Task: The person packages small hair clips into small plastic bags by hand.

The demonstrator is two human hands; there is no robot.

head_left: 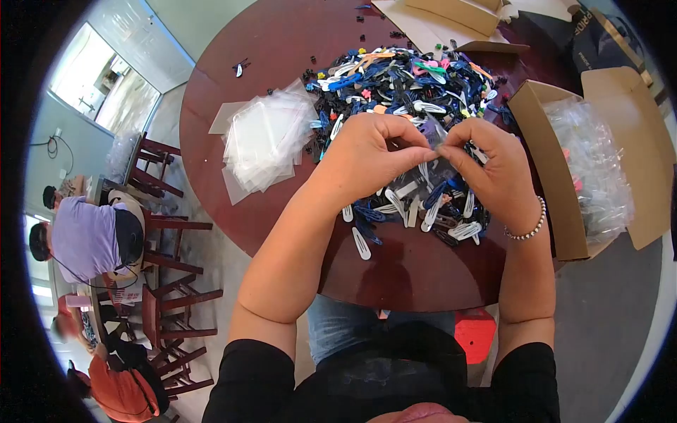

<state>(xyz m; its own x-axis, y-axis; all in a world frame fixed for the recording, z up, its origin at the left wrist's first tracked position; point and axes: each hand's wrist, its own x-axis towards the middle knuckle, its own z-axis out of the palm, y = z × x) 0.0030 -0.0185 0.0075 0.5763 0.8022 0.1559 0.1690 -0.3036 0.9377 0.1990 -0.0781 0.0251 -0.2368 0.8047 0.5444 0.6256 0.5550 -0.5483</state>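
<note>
My left hand (374, 151) and my right hand (490, 166) meet over the pile, thumbs and fingers pinched together at the top edge of a clear plastic bag (426, 180). The bag hangs between them, and what is inside is hard to separate from the clips behind it. Beneath and beyond lies a big heap of hair clips (352, 88), mostly black, navy and white with some coloured ones. A loose white snap clip (361, 243) rests near my left wrist. To the left sits a stack of flat clear bags (264, 144).
On the right, an open cardboard box (546, 173) holds filled clear bags (592, 169). Another carton (458, 15) stands at the table's far side. A red stool (474, 337) is below the round table (211, 141). Several people sit at a table to the left, among wooden stools (176, 314).
</note>
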